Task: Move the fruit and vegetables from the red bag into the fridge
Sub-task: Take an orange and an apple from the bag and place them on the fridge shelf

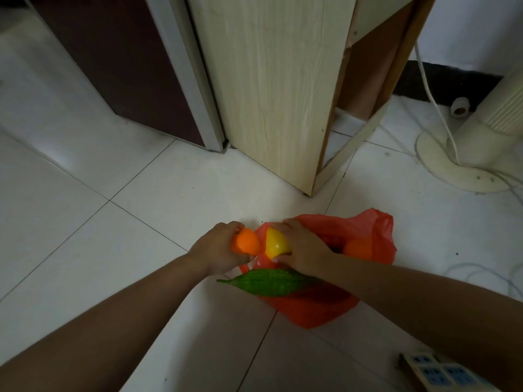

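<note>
The red bag (314,309) lies open on the tiled floor (135,210), near and right of centre, and both grips work at its far-left mouth. The left grip (219,248) is curled around an orange (245,243), fingers wrapped over its far side, holding it just outside the bag's edge. The right grip (304,246) closes on a yellow fruit (276,244) — fingers over the top, thumb at its near side — right beside the orange, the two fruits almost touching. A green gourd (271,282) lies across the bag's near-left edge, its pointed tip sticking out left over the floor, its right end hidden under the right forearm. A second orange (357,248) sits inside the bag, to the right. Far behind stands a pale wooden cabinet (271,80), with a dark panel (127,66) to its left — whether that is the fridge I cannot tell. A white fan base (452,171) stands far right; a power strip (441,372) lies near right.
</note>
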### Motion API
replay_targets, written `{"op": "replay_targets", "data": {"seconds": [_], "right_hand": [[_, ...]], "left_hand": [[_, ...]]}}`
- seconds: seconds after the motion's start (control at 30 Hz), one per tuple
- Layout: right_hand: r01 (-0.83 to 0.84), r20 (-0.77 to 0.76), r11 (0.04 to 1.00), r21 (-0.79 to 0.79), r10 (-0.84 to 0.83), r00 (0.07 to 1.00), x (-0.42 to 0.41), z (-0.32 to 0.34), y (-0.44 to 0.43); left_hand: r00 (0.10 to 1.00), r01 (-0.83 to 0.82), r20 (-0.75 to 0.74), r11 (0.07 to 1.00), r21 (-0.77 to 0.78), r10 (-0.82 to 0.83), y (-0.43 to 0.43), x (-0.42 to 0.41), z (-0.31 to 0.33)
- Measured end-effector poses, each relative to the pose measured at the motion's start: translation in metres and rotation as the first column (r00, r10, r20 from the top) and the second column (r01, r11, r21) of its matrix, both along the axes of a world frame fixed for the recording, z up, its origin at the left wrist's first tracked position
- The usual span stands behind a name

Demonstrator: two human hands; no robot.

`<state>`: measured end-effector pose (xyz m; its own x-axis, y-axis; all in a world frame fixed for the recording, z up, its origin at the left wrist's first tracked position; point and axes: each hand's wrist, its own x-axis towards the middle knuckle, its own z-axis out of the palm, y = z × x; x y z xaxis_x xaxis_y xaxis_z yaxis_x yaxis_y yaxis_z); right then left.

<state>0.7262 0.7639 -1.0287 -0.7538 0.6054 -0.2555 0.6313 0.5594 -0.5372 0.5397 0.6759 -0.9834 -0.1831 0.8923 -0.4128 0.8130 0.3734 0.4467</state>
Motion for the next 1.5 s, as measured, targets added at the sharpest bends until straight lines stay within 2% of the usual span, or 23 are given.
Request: {"op": "replay_targets", "data": {"seconds": [0.17, 0.33, 0.57, 0.67, 0.8, 0.9, 1.03, 1.17, 1.3, 1.4, 1.5], "right_hand": [[0.013, -0.066, 0.999, 0.045, -0.010, 0.998, 0.016, 0.015, 0.004], [0.001, -0.164, 0.989, 0.147, 0.024, 0.986, 0.063, 0.038, 0.006], [0.147, -0.287, 0.986, 0.077, -0.119, 0.951, 0.090, 0.060, 0.020], [0.189, -0.263, 0.979, 0.076, -0.163, 0.951, 0.093, 0.065, 0.026], [0.270, -0.300, 0.963, -0.021, -0.264, 0.917, 0.093, 0.068, 0.027], [0.310, -0.329, 0.947, -0.089, -0.321, 0.888, 0.090, 0.067, 0.027], [0.287, -0.261, 0.950, -0.121, -0.309, 0.915, 0.086, 0.070, 0.035], [0.271, -0.172, 0.962, -0.034, -0.273, 0.947, 0.082, 0.079, 0.051], [0.265, -0.192, 0.964, -0.027, -0.265, 0.945, 0.080, 0.137, 0.057], [0.305, -0.242, 0.946, -0.114, -0.324, 0.915, 0.079, 0.206, 0.044], [0.274, -0.211, 0.949, -0.156, -0.303, 0.929, 0.082, 0.290, 0.019]], "left_hand": [[1.000, 0.007, -0.005, 0.997, 0.076, -0.007, 0.003, 0.001, 0.010], [0.997, 0.002, 0.077, 0.985, 0.170, -0.015, 0.013, 0.013, 0.023], [0.984, 0.053, 0.155, 0.975, 0.216, -0.088, 0.029, 0.044, 0.035], [0.963, -0.014, 0.265, 0.980, 0.199, -0.040, 0.035, 0.053, 0.038], [0.925, -0.102, 0.377, 0.983, 0.149, 0.039, 0.035, 0.058, 0.038], [0.924, -0.095, 0.381, 0.987, 0.132, 0.038, 0.033, 0.060, 0.036], [0.936, -0.068, 0.350, 0.991, 0.119, 0.022, 0.034, 0.059, 0.033], [0.957, -0.080, 0.287, 0.989, 0.122, 0.042, 0.042, 0.051, 0.039], [0.984, -0.039, 0.179, 0.991, 0.127, 0.016, 0.049, 0.046, 0.092], [0.977, -0.082, 0.205, 0.991, 0.109, 0.058, 0.033, 0.047, 0.161], [0.953, -0.198, 0.250, 0.977, 0.081, 0.172, 0.004, 0.057, 0.243]]}}
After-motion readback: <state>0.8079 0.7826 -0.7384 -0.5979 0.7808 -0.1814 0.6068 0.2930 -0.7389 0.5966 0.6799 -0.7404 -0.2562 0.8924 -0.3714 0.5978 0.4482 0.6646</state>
